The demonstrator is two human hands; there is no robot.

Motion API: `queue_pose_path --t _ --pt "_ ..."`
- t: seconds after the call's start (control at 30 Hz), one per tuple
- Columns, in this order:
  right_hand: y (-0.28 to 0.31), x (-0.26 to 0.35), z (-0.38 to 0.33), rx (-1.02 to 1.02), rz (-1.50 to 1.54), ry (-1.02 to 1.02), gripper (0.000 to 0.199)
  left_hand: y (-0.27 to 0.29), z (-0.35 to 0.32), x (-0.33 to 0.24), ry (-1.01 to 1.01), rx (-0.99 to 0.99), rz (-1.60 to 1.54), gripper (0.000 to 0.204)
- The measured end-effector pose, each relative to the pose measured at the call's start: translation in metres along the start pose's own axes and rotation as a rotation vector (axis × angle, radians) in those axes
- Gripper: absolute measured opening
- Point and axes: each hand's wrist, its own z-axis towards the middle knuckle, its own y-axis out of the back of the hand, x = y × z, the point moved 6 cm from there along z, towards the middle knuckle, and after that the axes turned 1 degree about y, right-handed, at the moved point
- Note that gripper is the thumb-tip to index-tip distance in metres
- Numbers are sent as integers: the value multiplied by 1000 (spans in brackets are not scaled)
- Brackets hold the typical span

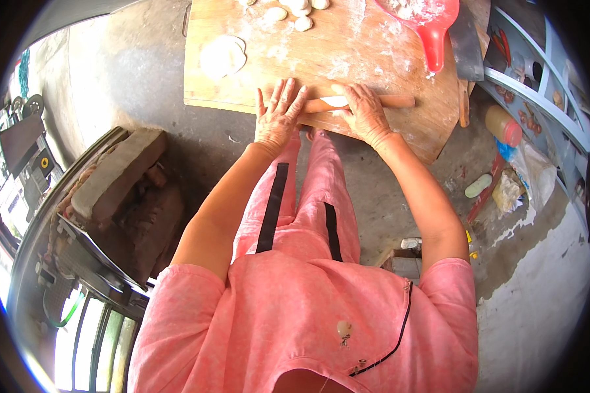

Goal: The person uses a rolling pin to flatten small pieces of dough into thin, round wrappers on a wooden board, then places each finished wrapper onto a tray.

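A wooden rolling pin (397,101) lies crosswise near the front edge of the wooden board. My left hand (280,112) rests over its left end, open, with the fingers spread and pointing away from me. Toward the pin's right part, my right hand (365,112) is closed over it, fingers across the top and thumb on the near side. A small white piece of dough (336,101) shows at the pin beside my right thumb and forefinger; how much of it lies underneath is hidden. Flattened dough rounds (223,56) lie stacked beyond my left hand.
Several small dough lumps (303,23) sit at the far side of the floured board (255,85). A red scoop-like container (432,39) with flour and a cleaver (466,49) stand at the far right. Blue shelving (537,92) is beyond; a dark stove-like block (121,173) is on the left.
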Motion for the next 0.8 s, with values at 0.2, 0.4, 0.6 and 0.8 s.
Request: queue_pose_path --t 0.2,0.4,0.6,0.8 --pt "3 -8 9 -24 208 24 27 4 -1 0 -26 24 -49 64" --pt "-10 -25 9 -79 319 -417 17 22 2 -6 -72 -180 -150 32" --pt "-32 -21 30 -341 775 -356 16 33 -14 -2 -79 -207 -194 24" --pt "-14 72 106 -267 797 -163 29 32 -32 12 -30 -206 -194 23"
